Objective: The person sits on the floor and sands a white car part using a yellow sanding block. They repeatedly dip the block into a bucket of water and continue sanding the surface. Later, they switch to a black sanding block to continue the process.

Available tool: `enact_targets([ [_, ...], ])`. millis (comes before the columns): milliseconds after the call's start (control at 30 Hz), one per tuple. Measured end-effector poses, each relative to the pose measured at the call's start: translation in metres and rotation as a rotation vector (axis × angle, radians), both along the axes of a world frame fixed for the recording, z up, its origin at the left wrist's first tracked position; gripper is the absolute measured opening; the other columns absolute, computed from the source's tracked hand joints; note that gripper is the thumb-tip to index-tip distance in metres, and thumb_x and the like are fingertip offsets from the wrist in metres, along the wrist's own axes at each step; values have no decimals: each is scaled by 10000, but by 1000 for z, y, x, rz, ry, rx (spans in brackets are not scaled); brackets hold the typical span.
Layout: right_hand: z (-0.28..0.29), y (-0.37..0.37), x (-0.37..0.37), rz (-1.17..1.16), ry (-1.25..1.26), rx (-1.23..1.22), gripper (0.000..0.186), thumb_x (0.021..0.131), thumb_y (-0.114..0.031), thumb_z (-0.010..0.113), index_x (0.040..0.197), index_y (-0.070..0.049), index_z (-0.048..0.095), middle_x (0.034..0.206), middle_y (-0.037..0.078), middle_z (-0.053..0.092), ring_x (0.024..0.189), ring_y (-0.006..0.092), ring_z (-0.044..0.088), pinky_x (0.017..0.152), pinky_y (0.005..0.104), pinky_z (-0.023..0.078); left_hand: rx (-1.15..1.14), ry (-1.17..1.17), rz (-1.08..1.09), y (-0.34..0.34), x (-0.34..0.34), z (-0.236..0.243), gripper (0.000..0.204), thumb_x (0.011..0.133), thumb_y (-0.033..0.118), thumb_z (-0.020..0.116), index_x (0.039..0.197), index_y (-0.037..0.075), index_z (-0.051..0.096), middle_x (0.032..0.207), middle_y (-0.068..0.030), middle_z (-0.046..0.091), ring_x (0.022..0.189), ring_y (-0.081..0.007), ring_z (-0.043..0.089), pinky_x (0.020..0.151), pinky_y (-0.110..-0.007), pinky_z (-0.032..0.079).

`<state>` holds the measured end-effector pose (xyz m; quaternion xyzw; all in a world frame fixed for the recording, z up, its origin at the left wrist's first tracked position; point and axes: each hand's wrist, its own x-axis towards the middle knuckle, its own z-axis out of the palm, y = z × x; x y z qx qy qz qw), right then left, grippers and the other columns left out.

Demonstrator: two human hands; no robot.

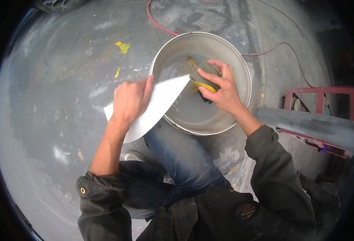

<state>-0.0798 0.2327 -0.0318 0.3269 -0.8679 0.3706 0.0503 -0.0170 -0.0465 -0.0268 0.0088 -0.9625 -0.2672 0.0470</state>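
The left hand grips a white panel across the basin's eight-o'clock rim, its two-o'clock tip at the grey-and-yellow block clasped in the right hand, where wet fingers could let it slip or hard pressure could nick that narrow tip.

At three o'clock a red stand bears a long grey piece, with yellow blotches (ragged ones) at eleven and a red hose near twelve.
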Motion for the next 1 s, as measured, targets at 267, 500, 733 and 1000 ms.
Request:
enact_targets([
  [267, 11, -9, 17, 86, -55, 59, 536, 718, -167, 865, 1244, -196, 766, 1380, 104, 531, 1185, 296, 515, 1036, 400, 442, -48, -84, 36, 3, -2, 3, 500, 1054, 416, 495, 833, 60, 767, 660, -247, 643, 662, -456, 650, 653, -529, 521],
  [500, 31, 21, -7, -268, -122, 1, 529, 788, -246, 870, 1296, -185, 738, 1388, 100, 529, 1206, 250, 522, 1056, 381, 433, -20, -59, 88, 4, 1, 0, 536, 1062, 407, 510, 771, 13, 729, 630, -269, 590, 625, -470, 613, 615, -515, 487],
  [733, 5, -45, 17, -198, 39, 40, 501, 814, -254, 844, 1300, -201, 734, 1385, 144, 488, 1206, 309, 484, 1014, 406, 441, -30, -30, 66, 6, 0, 5, 510, 1060, 400, 514, 807, 24, 746, 635, -259, 605, 631, -467, 624, 610, -519, 489],
  [1000, 9, -48, 13, -159, 23, 6, 500, 779, -191, 846, 1270, -179, 747, 1385, 142, 496, 1232, 332, 477, 1022, 418, 443, -22, -23, 55, 5, -1, 2, 471, 1050, 381, 536, 814, 36, 752, 642, -252, 618, 638, -457, 640, 613, -521, 493],
])
